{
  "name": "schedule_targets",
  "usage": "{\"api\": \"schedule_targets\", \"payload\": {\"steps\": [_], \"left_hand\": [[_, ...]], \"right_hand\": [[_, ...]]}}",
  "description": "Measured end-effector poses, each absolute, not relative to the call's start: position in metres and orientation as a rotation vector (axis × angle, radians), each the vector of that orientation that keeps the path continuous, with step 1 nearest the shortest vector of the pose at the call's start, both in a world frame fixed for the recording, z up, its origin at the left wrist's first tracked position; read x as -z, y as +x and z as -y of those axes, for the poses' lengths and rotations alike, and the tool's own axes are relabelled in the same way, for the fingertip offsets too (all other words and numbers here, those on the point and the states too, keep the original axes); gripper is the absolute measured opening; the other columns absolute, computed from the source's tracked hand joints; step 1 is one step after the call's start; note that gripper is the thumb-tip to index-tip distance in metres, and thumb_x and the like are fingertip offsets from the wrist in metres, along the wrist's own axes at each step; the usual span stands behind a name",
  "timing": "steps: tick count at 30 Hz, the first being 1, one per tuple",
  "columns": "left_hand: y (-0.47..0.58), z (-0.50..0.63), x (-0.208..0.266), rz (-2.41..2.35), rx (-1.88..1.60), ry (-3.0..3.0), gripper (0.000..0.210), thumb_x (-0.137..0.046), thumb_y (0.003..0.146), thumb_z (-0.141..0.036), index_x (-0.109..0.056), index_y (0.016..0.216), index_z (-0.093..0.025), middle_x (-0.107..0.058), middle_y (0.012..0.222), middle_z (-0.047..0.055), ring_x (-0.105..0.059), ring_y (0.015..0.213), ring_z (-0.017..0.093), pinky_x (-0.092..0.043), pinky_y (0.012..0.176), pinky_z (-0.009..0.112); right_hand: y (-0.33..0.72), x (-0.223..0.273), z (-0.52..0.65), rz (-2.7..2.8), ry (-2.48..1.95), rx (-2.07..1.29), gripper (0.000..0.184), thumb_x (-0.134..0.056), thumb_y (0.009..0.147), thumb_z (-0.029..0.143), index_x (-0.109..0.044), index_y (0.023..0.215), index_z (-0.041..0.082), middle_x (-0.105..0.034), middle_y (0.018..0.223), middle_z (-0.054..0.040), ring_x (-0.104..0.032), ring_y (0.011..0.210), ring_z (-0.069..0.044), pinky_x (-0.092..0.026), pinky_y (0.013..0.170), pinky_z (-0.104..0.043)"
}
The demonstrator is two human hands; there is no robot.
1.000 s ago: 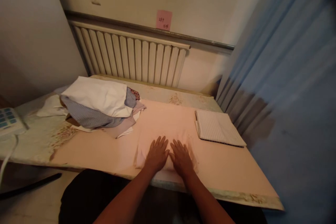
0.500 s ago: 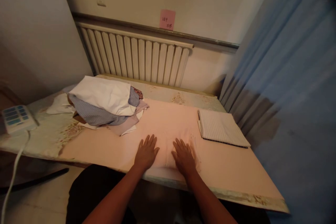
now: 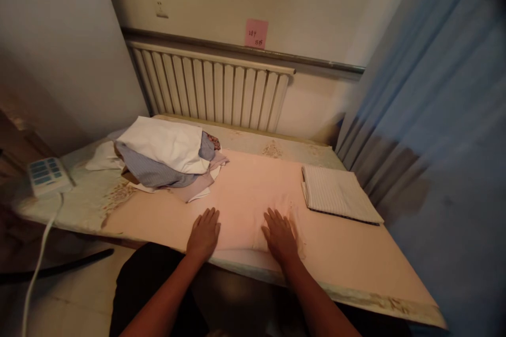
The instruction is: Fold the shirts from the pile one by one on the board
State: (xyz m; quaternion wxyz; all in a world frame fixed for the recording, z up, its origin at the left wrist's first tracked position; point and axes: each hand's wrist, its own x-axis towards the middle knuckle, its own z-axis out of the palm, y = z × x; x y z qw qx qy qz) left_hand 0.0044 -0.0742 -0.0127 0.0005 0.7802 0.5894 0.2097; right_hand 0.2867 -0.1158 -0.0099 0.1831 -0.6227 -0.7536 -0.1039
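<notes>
A pink cover [image 3: 253,179] lies over the table in front of me. My left hand [image 3: 204,234] rests palm down on it near the front edge, fingers stretched out. My right hand [image 3: 281,238] also lies flat on the cover, with its fingers slightly spread and creases in the cover around it. Neither hand holds anything. Beyond my left hand is a loose heap of cloth [image 3: 162,147], with white, grey-blue striped and other pieces. To the right of my right hand sits a folded striped cloth [image 3: 340,194] with a dark lower edge.
A white power strip [image 3: 49,176] stands at the table's left end, its cord [image 3: 39,258] hanging over the edge. Behind the table are a radiator [image 3: 209,87] and a wall with a pink note [image 3: 256,33]. A blue curtain [image 3: 430,131] hangs on the right.
My left hand has slid left over the pink cover, away from my right hand, and its thumb is nearer its fingers. The right hand stays in place. The view has turned slightly left.
</notes>
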Motion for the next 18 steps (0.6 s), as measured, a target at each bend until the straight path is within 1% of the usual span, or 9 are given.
{"api": "schedule_targets", "payload": {"steps": [3,6,9,11,13,15,18], "left_hand": [[-0.008,0.077,0.012,-1.875,-0.791,2.275,0.042,-0.036,0.093,-0.032,-0.06,0.123,-0.016,-0.056,0.138,0.011,-0.045,0.133,0.024,-0.032,0.113,0.042],[-0.015,0.076,0.005,-1.954,-0.845,2.04,0.038,-0.035,0.09,-0.028,-0.063,0.114,-0.016,-0.06,0.132,0.011,-0.051,0.127,0.022,-0.036,0.11,0.037],[-0.016,0.078,-0.006,-2.026,-0.808,1.919,0.037,-0.031,0.091,-0.028,-0.064,0.105,-0.017,-0.067,0.117,0.011,-0.06,0.111,0.022,-0.045,0.097,0.035],[-0.013,0.082,-0.013,-2.022,-0.747,1.88,0.035,-0.031,0.093,-0.032,-0.064,0.099,-0.02,-0.071,0.103,0.007,-0.065,0.097,0.02,-0.048,0.084,0.032],[-0.009,0.086,-0.019,-1.998,-0.67,1.859,0.033,-0.033,0.093,-0.036,-0.064,0.093,-0.023,-0.072,0.09,0.003,-0.066,0.084,0.018,-0.046,0.072,0.028],[-0.005,0.088,-0.025,-1.986,-0.596,1.846,0.033,-0.034,0.093,-0.04,-0.062,0.087,-0.024,-0.071,0.082,0.001,-0.065,0.077,0.018,-0.041,0.063,0.026],[0.0,0.089,-0.032,-1.998,-0.503,1.835,0.034,-0.035,0.093,-0.045,-0.06,0.081,-0.024,-0.069,0.078,0.001,-0.064,0.074,0.018,-0.036,0.059,0.027]], "right_hand": [[0.287,0.011,0.115,2.133,-1.754,0.292,0.044,-0.038,0.098,0.033,-0.045,0.14,0.022,-0.039,0.151,-0.0047,-0.031,0.141,-0.026,-0.025,0.113,-0.051],[0.287,0.011,0.115,2.147,-1.756,0.288,0.044,-0.038,0.099,0.032,-0.045,0.14,0.021,-0.039,0.151,-0.0048,-0.03,0.141,-0.026,-0.025,0.113,-0.051],[0.287,0.01,0.116,2.145,-1.756,0.293,0.043,-0.037,0.099,0.032,-0.045,0.14,0.021,-0.039,0.151,-0.0046,-0.03,0.141,-0.025,-0.025,0.114,-0.05],[0.286,0.009,0.117,2.144,-1.756,0.296,0.043,-0.036,0.099,0.033,-0.045,0.14,0.021,-0.039,0.151,-0.0046,-0.03,0.141,-0.025,-0.025,0.114,-0.05],[0.286,0.008,0.118,2.143,-1.754,0.299,0.043,-0.036,0.099,0.032,-0.046,0.14,0.02,-0.039,0.151,-0.0049,-0.03,0.141,-0.025,-0.024,0.114,-0.05],[0.285,0.008,0.118,2.14,-1.75,0.303,0.043,-0.036,0.099,0.031,-0.046,0.139,0.02,-0.039,0.151,-0.0053,-0.03,0.141,-0.025,-0.025,0.114,-0.05],[0.285,0.008,0.117,2.136,-1.737,0.304,0.043,-0.037,0.099,0.031,-0.047,0.139,0.021,-0.041,0.15,-0.0058,-0.031,0.141,-0.025,-0.026,0.113,-0.05]]}}
